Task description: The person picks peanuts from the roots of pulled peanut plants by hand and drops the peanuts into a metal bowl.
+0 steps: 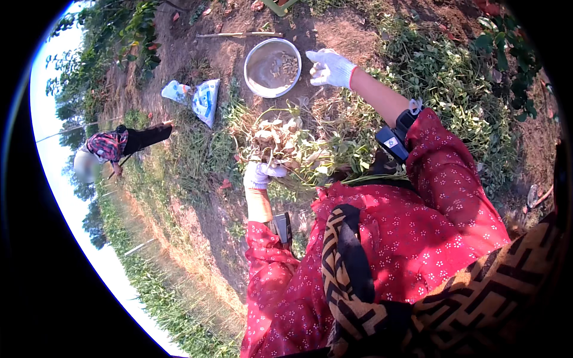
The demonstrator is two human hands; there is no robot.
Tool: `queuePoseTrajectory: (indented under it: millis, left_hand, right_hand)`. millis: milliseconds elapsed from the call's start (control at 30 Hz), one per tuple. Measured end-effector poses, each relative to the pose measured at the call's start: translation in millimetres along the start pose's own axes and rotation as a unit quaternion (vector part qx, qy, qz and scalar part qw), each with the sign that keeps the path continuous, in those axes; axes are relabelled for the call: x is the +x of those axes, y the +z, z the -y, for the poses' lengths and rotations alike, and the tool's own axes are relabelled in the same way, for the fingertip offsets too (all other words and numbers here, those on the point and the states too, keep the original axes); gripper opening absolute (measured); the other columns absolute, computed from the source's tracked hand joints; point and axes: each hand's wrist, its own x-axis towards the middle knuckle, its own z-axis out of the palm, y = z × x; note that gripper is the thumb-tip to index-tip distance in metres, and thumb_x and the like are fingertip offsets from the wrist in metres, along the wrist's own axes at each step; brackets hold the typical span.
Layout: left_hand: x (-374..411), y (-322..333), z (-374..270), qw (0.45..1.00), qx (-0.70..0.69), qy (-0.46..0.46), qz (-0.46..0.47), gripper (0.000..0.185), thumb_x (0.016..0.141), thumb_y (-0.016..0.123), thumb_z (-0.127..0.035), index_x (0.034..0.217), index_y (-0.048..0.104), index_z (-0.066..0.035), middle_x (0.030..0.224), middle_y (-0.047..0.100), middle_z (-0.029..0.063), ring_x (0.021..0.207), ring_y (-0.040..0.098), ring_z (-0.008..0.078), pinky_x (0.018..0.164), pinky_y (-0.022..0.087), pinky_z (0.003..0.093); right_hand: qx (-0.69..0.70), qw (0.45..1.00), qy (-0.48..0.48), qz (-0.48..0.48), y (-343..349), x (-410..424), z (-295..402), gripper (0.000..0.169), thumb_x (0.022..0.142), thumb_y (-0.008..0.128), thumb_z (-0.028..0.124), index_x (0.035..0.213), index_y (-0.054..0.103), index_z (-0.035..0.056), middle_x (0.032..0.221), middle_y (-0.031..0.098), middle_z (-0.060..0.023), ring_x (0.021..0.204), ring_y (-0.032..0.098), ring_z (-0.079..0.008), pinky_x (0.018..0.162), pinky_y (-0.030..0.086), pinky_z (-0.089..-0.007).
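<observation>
My left hand (262,174), in a white knit glove, grips a bunch of uprooted peanut plants (329,156). Pale peanut pods (275,134) cluster at the root end, just beyond my fingers. Leafy stems trail to the right across my lap. Beyond the bunch, a round metal basin (256,85) stands on the soil with loose peanuts (285,67) gathered on one side. My right hand (330,68), also gloved in white, is raised just right of the basin's rim, its fingers partly curled. Whether something small sits between those fingers is hidden.
Two white-and-blue plastic bags (206,103) rest left of the basin. A stick (239,34) lies behind it. Heaped green plants (452,89) cover the ground at right. Another person (112,145) stands at far left, holding a thin dark handle.
</observation>
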Motion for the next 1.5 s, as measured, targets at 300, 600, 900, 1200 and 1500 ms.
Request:
queuePoseTrajectory:
  millis: [300,600,900,1200,1500]
  left_hand:
    - [-40.4,-10.2,15.0,0.999,-0.04,-0.012,-0.025,0.048,0.071,0.069,0.003,0.117,0.056,0.0,0.1,0.067,0.0068,0.082,0.065,0.0193,0.07,0.055,0.0327]
    - [-33.6,-4.5,21.7,0.999,-0.046,-0.027,-0.006,0.051,0.07,0.069,0.004,0.119,0.056,0.0,0.101,0.067,0.0065,0.083,0.065,0.0192,0.07,0.055,0.0327]
    - [-21.0,2.0,24.4,0.998,-0.056,-0.019,0.002,0.054,0.07,0.069,0.004,0.121,0.055,-0.001,0.102,0.067,0.0061,0.084,0.066,0.0191,0.07,0.055,0.0327]
    - [-4.0,8.7,25.1,0.996,-0.082,-0.013,0.02,0.056,0.069,0.07,0.005,0.123,0.054,-0.001,0.103,0.067,0.0057,0.085,0.066,0.0191,0.071,0.055,0.0327]
    - [19.5,29.0,18.6,0.997,0.066,-0.014,0.023,0.071,0.056,0.073,0.013,0.123,0.054,-0.003,0.102,0.066,0.0055,0.081,0.064,0.0179,0.071,0.054,0.0327]
  right_hand:
    - [-0.195,0.964,-0.012,0.182,66.9,-78.3,-29.4,0.022,0.091,0.062,0.026,0.092,0.06,0.0045,0.081,0.06,-0.0037,0.06,0.057,-0.0087,0.048,0.048,-0.0242]
    - [-0.316,0.927,0.097,0.18,85.2,-126.9,-60.8,0.059,0.093,0.045,0.058,0.112,0.058,0.0033,0.086,0.062,-0.0063,0.055,0.06,-0.0099,0.04,0.044,-0.0228]
    - [-0.419,0.87,-0.022,0.259,97.1,-154.7,-42.2,0.037,0.095,0.053,0.04,0.111,0.062,0.0079,0.096,0.066,-0.0043,0.083,0.062,-0.011,0.07,0.051,-0.0255]
    - [-0.027,0.96,-0.034,0.277,79.0,-134.4,-91.9,0.035,0.095,0.054,0.034,0.114,0.058,0.0054,0.088,0.061,0.0033,0.054,0.046,0.0006,0.04,0.031,-0.0154]
    - [-0.359,0.912,-0.154,0.124,80.1,-108.6,-64.6,0.034,0.091,0.06,0.039,0.085,0.066,0.0057,0.069,0.061,-0.0002,0.058,0.056,-0.0087,0.055,0.045,-0.0246]
